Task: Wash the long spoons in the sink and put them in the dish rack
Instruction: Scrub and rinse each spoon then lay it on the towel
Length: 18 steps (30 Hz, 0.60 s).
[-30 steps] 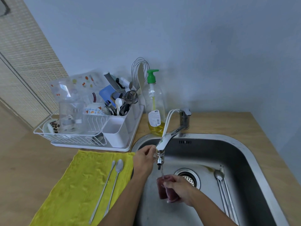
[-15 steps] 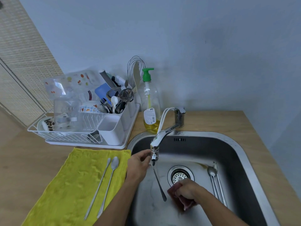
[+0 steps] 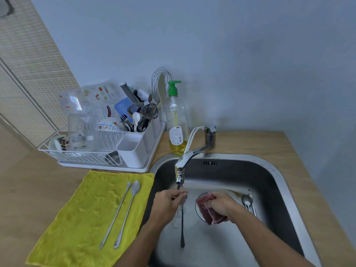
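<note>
towel yellow | sponge maroon | dish rack white | pump green

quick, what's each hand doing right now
Left hand: closed on a long spoon under the faucet.
Right hand: closed on a reddish sponge.

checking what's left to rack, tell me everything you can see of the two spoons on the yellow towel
The two long spoons are slim, shiny metal with very long thin handles and small oval bowls. They lie flat, side by side and nearly parallel on the yellow towel, bowls toward the dish rack, handle ends toward the person. Neither hand touches them.
</note>
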### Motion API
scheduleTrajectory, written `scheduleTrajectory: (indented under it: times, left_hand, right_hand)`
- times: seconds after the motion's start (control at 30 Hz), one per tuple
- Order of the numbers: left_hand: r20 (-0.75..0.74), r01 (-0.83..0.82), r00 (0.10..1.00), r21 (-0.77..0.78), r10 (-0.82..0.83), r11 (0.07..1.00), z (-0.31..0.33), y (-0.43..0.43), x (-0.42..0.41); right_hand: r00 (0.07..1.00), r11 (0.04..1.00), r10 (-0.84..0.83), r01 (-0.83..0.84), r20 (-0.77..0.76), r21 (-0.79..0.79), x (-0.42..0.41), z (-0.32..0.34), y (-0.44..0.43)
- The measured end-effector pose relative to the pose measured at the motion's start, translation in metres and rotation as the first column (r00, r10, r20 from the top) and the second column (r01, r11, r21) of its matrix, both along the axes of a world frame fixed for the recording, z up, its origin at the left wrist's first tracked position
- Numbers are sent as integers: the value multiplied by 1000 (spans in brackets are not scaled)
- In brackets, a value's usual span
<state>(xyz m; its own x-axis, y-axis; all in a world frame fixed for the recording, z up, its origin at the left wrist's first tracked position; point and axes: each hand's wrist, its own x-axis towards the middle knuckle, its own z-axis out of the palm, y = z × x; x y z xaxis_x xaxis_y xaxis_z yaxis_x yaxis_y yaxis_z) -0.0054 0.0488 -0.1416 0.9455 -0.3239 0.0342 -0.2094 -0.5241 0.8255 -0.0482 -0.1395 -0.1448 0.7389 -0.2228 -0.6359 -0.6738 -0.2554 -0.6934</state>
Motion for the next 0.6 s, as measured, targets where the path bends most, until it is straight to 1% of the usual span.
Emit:
scheduleTrajectory:
  times: [0.1, 0.23, 0.37, 0.5, 0.6]
  left_hand:
    - [92, 34, 995, 50, -38, 998, -1, 6, -3]
    - [112, -28, 994, 102, 17, 994, -1, 13, 2]
    - [29, -156, 988, 64, 155, 986, 3, 23, 12]
    - [-67, -337, 941, -79, 332, 938, 11, 30, 23]
    - [-68, -369, 929, -66, 364, 927, 18, 29, 27]
  right_hand:
    - [1000, 1000, -16, 16, 25, -6, -1, 1, 0]
    - [997, 999, -49, 49, 51, -3, -1, 0, -2]
    - [991, 994, -103, 100, 88, 32, -3, 8, -4]
    - [979, 982, -166, 154, 114, 110, -1, 15, -4]
    - [965, 968, -220, 198, 140, 156, 3, 15, -2]
